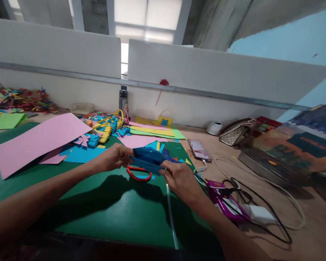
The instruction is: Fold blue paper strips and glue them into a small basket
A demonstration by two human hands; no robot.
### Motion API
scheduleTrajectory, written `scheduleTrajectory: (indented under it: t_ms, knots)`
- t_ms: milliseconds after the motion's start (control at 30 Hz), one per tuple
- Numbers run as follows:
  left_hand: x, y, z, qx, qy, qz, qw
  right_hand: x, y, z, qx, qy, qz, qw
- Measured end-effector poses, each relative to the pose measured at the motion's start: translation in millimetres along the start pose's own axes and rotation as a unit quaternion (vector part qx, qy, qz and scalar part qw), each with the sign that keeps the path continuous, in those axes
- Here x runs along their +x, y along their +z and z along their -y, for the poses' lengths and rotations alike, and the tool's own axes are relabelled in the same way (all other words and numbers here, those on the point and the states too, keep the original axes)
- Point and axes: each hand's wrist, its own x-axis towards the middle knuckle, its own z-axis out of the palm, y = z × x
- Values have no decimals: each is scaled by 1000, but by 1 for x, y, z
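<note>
Both hands hold a folded piece of dark blue paper [149, 159] above the green mat [111, 210]. My left hand [117, 158] pinches its left end between thumb and fingers. At the right end, my right hand [179, 177] grips it with the thumb on top. Below the paper shows the red handle [139, 178] of what looks like scissors; the rest is hidden. A thin clear strip [171, 217] runs from under my right hand to the mat's front edge. Blue paper scraps lie around the red handle.
Pink sheets [43, 139] and small blue and yellow paper bags [104, 131] lie to the left. Stacked coloured sheets [152, 131] are at the back. On the right are a phone [199, 149], a purple power strip [225, 203] with looping cables, and a handbag [237, 131].
</note>
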Motion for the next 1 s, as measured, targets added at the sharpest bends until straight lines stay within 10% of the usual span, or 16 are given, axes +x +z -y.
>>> scheduleTrajectory:
  t_ms: [200,300,467,800,1000]
  knots:
    - [-10,21,-6,303,18,-202,931,3,2,7,-64,39,49,996]
    - [-15,39,-12,288,118,-239,920,2,6,11,-64,35,55,996]
    - [-9,60,-16,169,151,-175,958,-1,12,16,-53,17,68,996]
    - [-4,37,-28,14,-87,24,996,-2,9,12,20,-53,64,996]
    - [-1,40,-17,-31,-110,55,992,-3,13,10,44,-73,50,995]
